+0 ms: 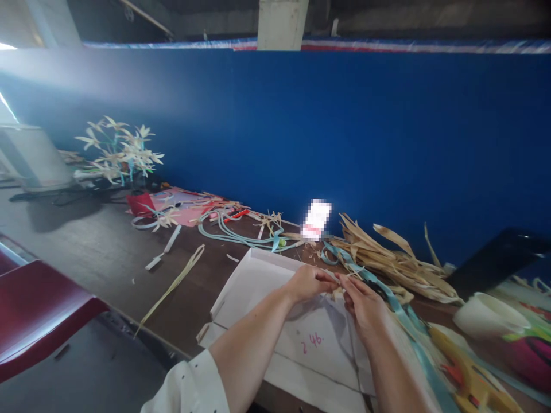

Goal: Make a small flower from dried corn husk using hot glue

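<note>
Left hand [307, 284] and right hand [364, 304] both pinch one pale straw strip [337, 279], lying crosswise between them above the white box [253, 281]; a blue ribbon [390, 299] trails right.

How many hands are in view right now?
2. The left hand and the right hand meet over the white box, fingertips together on a pale strip. No co-worker's hand shows.

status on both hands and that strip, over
Left hand and right hand both pinching a pale strip over the white box. Blue ribbon and dried leaves beside right hand. Nothing blocking.
</note>
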Demonstrator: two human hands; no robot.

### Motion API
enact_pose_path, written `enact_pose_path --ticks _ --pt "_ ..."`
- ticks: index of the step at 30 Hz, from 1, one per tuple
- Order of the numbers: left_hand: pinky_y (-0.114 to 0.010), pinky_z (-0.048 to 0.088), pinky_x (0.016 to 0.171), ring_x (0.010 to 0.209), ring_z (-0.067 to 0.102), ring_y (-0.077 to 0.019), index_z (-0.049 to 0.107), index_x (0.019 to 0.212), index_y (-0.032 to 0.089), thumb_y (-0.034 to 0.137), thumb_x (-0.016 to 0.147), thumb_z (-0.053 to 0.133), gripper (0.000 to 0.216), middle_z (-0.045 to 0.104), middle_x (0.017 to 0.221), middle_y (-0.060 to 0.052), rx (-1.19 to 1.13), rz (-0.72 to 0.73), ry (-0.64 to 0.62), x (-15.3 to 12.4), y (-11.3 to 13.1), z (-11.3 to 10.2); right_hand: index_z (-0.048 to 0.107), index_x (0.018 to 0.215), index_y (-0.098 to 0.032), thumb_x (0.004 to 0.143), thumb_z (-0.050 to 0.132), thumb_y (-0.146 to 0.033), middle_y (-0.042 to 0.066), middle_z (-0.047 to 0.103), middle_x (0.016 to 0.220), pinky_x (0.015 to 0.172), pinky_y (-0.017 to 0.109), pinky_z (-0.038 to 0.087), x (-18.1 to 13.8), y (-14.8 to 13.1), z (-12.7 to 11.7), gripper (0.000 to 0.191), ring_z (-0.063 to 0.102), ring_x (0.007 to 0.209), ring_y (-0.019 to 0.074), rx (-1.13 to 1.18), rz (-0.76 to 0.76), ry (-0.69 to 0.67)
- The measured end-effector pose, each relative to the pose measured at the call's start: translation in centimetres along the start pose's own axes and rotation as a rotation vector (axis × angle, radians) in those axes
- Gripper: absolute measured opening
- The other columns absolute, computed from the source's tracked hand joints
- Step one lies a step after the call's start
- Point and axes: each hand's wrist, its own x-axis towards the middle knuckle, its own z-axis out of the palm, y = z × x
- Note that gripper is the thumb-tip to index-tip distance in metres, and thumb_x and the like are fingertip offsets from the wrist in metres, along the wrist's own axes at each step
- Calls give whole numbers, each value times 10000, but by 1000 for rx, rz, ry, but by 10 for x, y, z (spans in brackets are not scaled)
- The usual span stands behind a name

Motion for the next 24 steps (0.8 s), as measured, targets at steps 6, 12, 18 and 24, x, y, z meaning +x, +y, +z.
enact_pose_path --ticks 6,12,18,24 --pt "-229 414 660 659 535 -112 731 943 132 452 757 595 394 695 778 -49 13 -3 -46 -2 5 -2 731 883 -166 582 786 -483 -45 435 494 363 217 186 -2 -3 1 440 288 418 71 -21 -13 29" --pt "-231 412 577 553 498 -79 722 911 118 406 737 625 351 701 811 -71 -47 -126 -89 -5 10 -3 732 875 -178 585 787 -474 -45 429 498 371 220 172 0 0 1 417 290 415 70 -1 -19 7" --pt "-304 500 680 613 617 -126 674 830 91 485 663 707 429 675 714 -71 -331 -236 -77 -4 9 3 743 817 -176 553 803 -468 -40 397 462 364 220 162 -3 -7 4 398 265 411 64 27 2 57" --pt "-278 512 599 528 602 -116 609 737 103 423 794 611 325 660 631 -58 -392 -351 -14 -2 8 7 735 859 -169 571 793 -469 -29 458 489 367 226 210 -3 -3 1 420 312 428 78 -27 -20 74"
